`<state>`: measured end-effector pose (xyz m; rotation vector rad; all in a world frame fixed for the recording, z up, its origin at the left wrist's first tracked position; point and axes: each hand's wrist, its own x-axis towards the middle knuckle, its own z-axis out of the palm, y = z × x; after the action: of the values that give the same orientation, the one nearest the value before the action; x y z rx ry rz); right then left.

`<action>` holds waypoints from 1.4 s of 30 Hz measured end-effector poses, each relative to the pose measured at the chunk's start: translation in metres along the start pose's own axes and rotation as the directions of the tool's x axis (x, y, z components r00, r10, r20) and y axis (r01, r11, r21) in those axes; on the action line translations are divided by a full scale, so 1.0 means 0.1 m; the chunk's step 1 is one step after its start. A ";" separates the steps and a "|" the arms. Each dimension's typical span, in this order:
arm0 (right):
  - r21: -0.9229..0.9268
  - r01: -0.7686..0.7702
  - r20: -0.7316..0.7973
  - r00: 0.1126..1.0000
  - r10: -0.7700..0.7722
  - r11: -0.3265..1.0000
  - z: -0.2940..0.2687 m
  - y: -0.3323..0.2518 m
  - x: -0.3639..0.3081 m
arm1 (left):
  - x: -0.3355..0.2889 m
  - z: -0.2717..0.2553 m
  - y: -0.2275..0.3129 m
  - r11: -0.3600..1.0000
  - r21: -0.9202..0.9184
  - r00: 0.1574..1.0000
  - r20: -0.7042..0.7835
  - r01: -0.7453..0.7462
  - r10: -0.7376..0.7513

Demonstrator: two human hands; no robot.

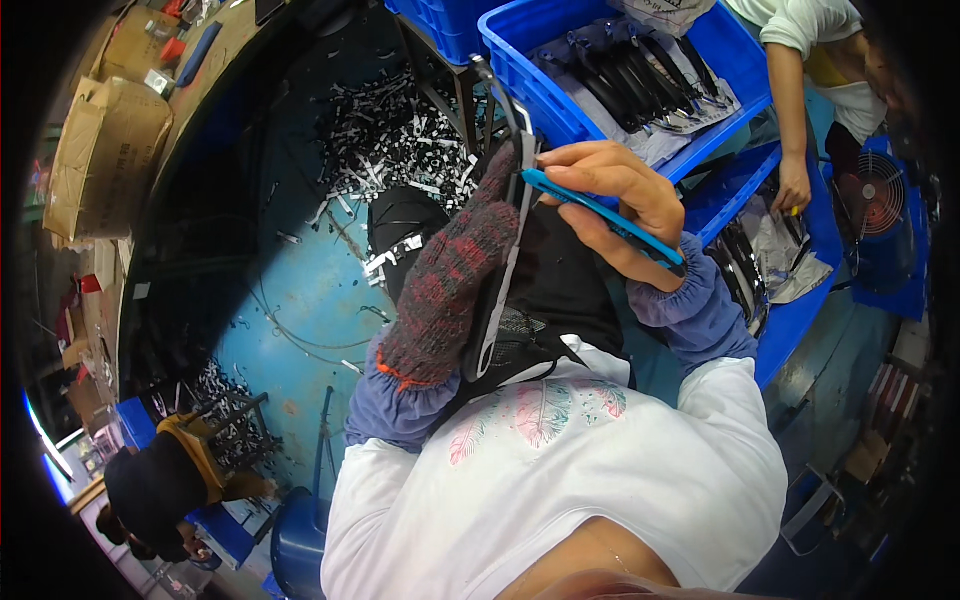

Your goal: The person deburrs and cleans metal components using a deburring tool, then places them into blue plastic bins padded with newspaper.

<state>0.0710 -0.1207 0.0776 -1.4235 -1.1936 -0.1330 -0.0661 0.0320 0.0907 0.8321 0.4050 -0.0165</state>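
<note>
My left hand [455, 275], in a dark knitted glove with red flecks, is closed around a long, narrow black part with a pale edge [507, 270]. The part stands nearly lengthwise before me, its hooked metal end pointing away and its lower end close to my shirt. My bare right hand [630, 205] is closed on a slim blue pen-shaped hand tool [605, 218]. The tool's tip meets or nearly meets the part's right side, just beyond the gloved fingers. Whether the tip has a blade I cannot tell.
A blue crate [590, 110] holds several similar black parts; another blue crate [740, 190] lies nearer. A co-worker's hand [793, 185] reaches into it. Scraps [400, 140] heap on the floor. A cardboard box [105, 155] stands left; another person [160, 490] sits lower left. A fan [875, 195] stands right.
</note>
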 end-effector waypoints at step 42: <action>0.270 0.215 0.447 0.835 -0.320 0.939 0.29 -0.16 -0.37 | 0.42 -0.49 -0.30 0.670 -0.644 0.918 0.364 0.369 -0.155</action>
<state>0.0265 -0.1225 0.0547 -1.1230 -1.7716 0.1668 -0.0496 0.0532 0.0245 -0.0136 0.2245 -0.2400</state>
